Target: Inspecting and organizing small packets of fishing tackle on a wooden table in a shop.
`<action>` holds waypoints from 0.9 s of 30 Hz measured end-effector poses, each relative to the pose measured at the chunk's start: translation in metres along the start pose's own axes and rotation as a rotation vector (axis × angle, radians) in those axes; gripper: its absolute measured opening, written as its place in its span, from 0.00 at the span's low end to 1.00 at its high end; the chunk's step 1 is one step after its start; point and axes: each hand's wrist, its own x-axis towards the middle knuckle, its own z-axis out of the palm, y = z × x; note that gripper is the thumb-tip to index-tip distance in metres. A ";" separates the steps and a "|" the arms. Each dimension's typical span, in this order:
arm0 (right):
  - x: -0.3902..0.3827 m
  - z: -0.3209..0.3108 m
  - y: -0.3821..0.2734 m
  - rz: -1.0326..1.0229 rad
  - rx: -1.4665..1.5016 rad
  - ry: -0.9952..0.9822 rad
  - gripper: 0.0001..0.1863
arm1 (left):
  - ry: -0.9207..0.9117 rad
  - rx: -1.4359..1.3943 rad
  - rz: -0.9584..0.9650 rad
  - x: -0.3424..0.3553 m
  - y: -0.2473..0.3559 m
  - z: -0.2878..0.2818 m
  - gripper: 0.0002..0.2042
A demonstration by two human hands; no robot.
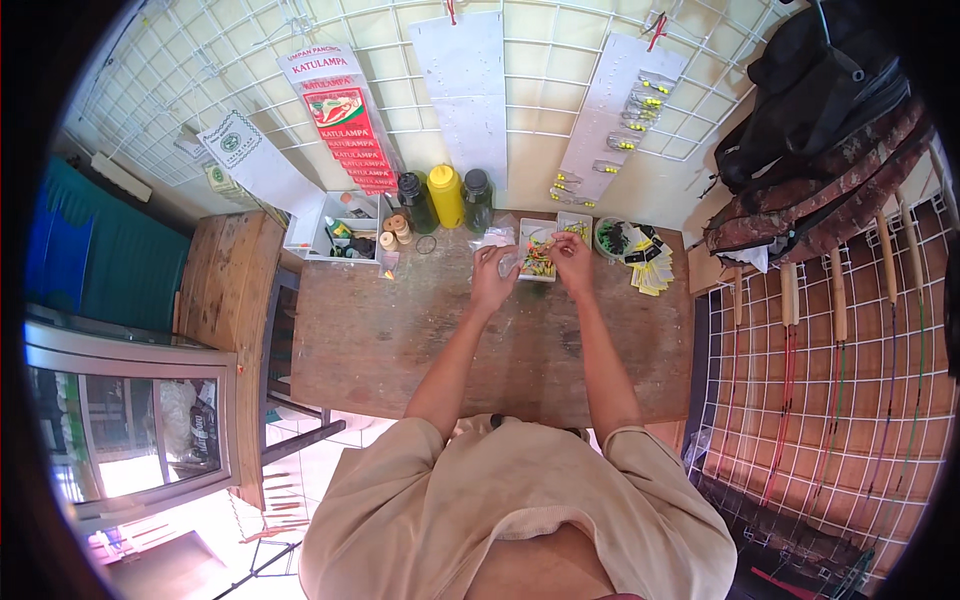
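Observation:
My left hand [491,280] is closed on a small clear plastic bag [509,264] at the far part of the wooden table. To its right stands a white open box [524,237] with small yellow, green and orange pieces inside. Over that box's right edge is my right hand [572,268], its fingers pinched together; what they hold is too small to make out. Behind the right hand a second small white box [574,217] also holds yellow-green pieces. More clear plastic bags [494,238] lie just behind my left hand.
A green tub [609,237] and yellow-and-black cards [652,268] are at the right. Dark bottles [479,200] and a yellow bottle [446,197] stand behind, beside wooden spools [396,230] and a white divided tray [345,232]. A white wire grid [560,90] with hanging cards rises behind the table [400,340].

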 end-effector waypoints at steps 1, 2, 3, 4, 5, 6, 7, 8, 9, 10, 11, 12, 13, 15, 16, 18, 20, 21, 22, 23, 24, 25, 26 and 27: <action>-0.001 0.001 -0.001 0.013 0.076 -0.015 0.13 | 0.007 -0.013 -0.001 -0.001 0.001 0.001 0.19; -0.003 0.000 -0.002 0.029 0.151 -0.028 0.16 | 0.004 -0.015 0.003 0.000 0.001 0.003 0.19; -0.008 0.006 -0.011 0.030 0.155 -0.035 0.16 | 0.005 -0.017 0.001 -0.002 -0.001 -0.001 0.18; -0.012 0.011 -0.019 0.067 0.230 -0.081 0.17 | 0.005 -0.018 -0.001 -0.004 -0.003 -0.004 0.18; -0.014 0.009 -0.025 0.100 0.300 -0.115 0.18 | 0.004 -0.020 0.002 -0.004 0.000 -0.005 0.18; -0.014 0.008 -0.023 0.100 0.299 -0.113 0.18 | -0.002 -0.018 -0.001 -0.004 0.004 -0.005 0.18; -0.012 0.006 -0.022 0.028 0.204 -0.136 0.17 | -0.007 -0.017 -0.005 -0.004 0.007 -0.006 0.18; -0.011 0.004 -0.021 -0.045 0.108 -0.160 0.17 | -0.008 -0.018 -0.003 -0.004 0.008 -0.006 0.18; -0.010 0.004 -0.020 -0.046 0.108 -0.158 0.17 | -0.007 -0.024 -0.002 -0.004 0.008 -0.005 0.18; -0.009 0.004 -0.019 -0.080 0.131 -0.159 0.17 | -0.007 -0.031 -0.001 -0.003 0.009 -0.005 0.18; -0.009 0.006 -0.021 -0.112 0.157 -0.164 0.17 | -0.006 -0.029 -0.002 -0.004 0.008 -0.006 0.18; -0.009 0.007 -0.023 -0.111 0.158 -0.166 0.17 | -0.006 -0.027 -0.004 -0.004 0.008 -0.006 0.18; -0.010 0.006 -0.025 -0.083 0.157 -0.188 0.16 | -0.006 -0.025 -0.005 -0.004 0.008 -0.007 0.18; -0.011 0.005 -0.031 -0.054 0.157 -0.211 0.15 | -0.005 -0.026 -0.003 -0.004 0.008 -0.007 0.17; -0.010 0.005 -0.034 -0.063 0.130 -0.238 0.15 | -0.004 -0.027 0.000 -0.004 0.007 -0.007 0.17; -0.010 0.003 -0.036 -0.072 0.102 -0.259 0.15 | -0.017 -0.040 -0.002 -0.002 0.009 -0.007 0.17; -0.010 0.002 -0.040 -0.162 -0.037 -0.321 0.18 | -0.027 -0.050 -0.006 -0.001 0.008 -0.008 0.17; -0.011 0.003 -0.043 -0.162 -0.036 -0.322 0.18 | -0.030 -0.055 -0.005 -0.001 0.006 -0.008 0.17; -0.011 0.003 -0.047 -0.213 -0.097 -0.347 0.20 | -0.032 -0.059 -0.004 -0.001 0.005 -0.008 0.17; -0.012 0.002 -0.049 -0.262 -0.159 -0.370 0.22 | -0.034 -0.060 -0.004 -0.001 0.006 -0.008 0.17; -0.012 0.002 -0.051 -0.261 -0.160 -0.369 0.22 | -0.015 -0.049 0.012 -0.001 0.007 -0.008 0.17; -0.012 0.001 -0.053 -0.262 -0.167 -0.374 0.22 | 0.004 -0.037 0.028 -0.001 0.009 -0.008 0.17; -0.012 0.002 -0.056 -0.264 -0.174 -0.380 0.22 | 0.005 -0.037 0.026 -0.001 0.009 -0.007 0.17; -0.012 0.001 -0.058 -0.263 -0.173 -0.382 0.22 | 0.006 -0.039 0.024 0.000 0.009 -0.007 0.17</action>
